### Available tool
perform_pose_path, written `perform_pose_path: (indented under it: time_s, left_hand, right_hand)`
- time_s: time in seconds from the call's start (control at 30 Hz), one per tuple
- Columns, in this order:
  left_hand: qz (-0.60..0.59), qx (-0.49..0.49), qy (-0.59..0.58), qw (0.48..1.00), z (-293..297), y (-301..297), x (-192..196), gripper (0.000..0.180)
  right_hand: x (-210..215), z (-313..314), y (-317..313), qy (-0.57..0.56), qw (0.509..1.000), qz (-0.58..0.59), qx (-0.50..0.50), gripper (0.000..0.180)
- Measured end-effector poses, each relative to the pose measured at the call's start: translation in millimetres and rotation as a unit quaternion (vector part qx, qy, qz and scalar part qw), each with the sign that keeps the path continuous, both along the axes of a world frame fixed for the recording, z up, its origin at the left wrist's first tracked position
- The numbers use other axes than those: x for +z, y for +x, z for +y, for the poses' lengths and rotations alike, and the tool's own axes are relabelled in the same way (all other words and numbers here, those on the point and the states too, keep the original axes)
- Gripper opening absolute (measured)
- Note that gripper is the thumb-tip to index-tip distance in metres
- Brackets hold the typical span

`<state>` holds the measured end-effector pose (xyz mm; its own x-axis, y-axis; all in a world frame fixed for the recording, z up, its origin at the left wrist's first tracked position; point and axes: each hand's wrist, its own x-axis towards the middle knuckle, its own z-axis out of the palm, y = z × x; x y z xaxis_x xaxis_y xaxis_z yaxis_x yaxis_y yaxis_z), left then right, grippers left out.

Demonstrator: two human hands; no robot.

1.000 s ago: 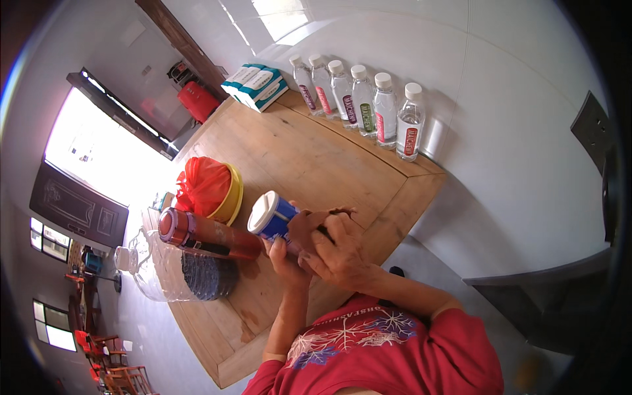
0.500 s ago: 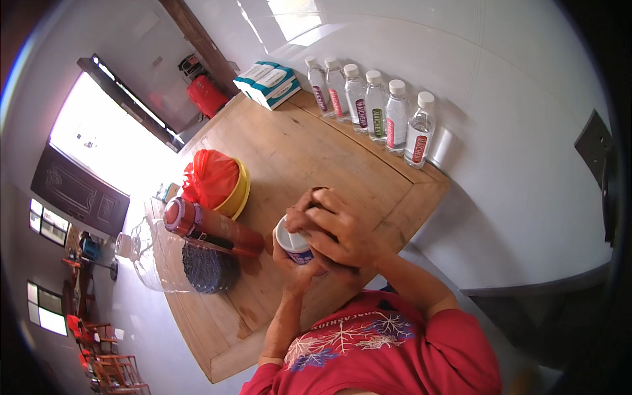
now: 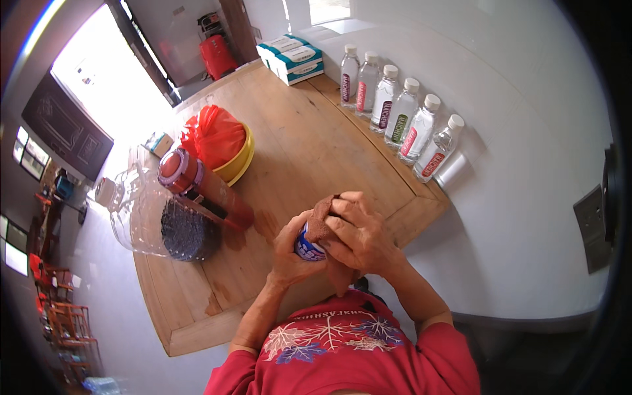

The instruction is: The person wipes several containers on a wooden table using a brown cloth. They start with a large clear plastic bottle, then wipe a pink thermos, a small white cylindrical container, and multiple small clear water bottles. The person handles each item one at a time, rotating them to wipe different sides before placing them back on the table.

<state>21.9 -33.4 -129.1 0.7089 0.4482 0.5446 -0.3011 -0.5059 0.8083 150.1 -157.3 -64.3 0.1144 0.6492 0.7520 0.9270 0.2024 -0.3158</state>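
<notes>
Close to my body, over the near edge of the wooden table (image 3: 289, 141), my left hand (image 3: 289, 253) is wrapped round a small white and blue tub (image 3: 307, 249). My right hand (image 3: 359, 230) grips a brown cloth (image 3: 321, 227), pressed against the tub's top and side. One end of the cloth hangs down below my right hand. The tub's lid is covered by the cloth and fingers. Left of my hands stands a red thermos flask (image 3: 207, 194), tilted in the picture.
A clear plastic jug (image 3: 131, 217) with dark contents stands at the table's left edge. Behind the flask, a yellow bowl (image 3: 242, 158) holds a red plastic bag (image 3: 214, 135). Several clear bottles (image 3: 398, 118) line the wall side, beyond them tissue packs (image 3: 293, 59).
The brown cloth has moved from the lid's edge over the tub's top and side, hiding the white lid. My view has shifted, and the tub is tilted more.
</notes>
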Motion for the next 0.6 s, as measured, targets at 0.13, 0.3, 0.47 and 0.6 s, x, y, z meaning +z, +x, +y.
perform_pose_path:
  time_s: [0.13, 0.3, 0.47, 0.6]
  left_hand:
    - [-0.010, 0.033, 0.070, 0.997, 9, -4, 1, 0.071]
    - [-0.020, 0.054, 0.072, 0.996, 22, -6, -3, 0.073]
    - [0.027, 0.022, 0.075, 0.997, 16, -10, -1, 0.073]
    - [0.076, 0.039, 0.135, 0.987, 8, -17, 3, 0.070]
  right_hand:
    - [4, 5, 5, -0.018, 0.998, 0.009, 0.065, 0.028]
    - [-6, -5, 2, -0.037, 0.982, 0.054, 0.177, 0.029]
    - [-6, 7, -2, -0.050, 0.992, 0.061, 0.102, 0.034]
    - [-8, 16, 11, -0.098, 0.971, 0.167, 0.138, 0.029]
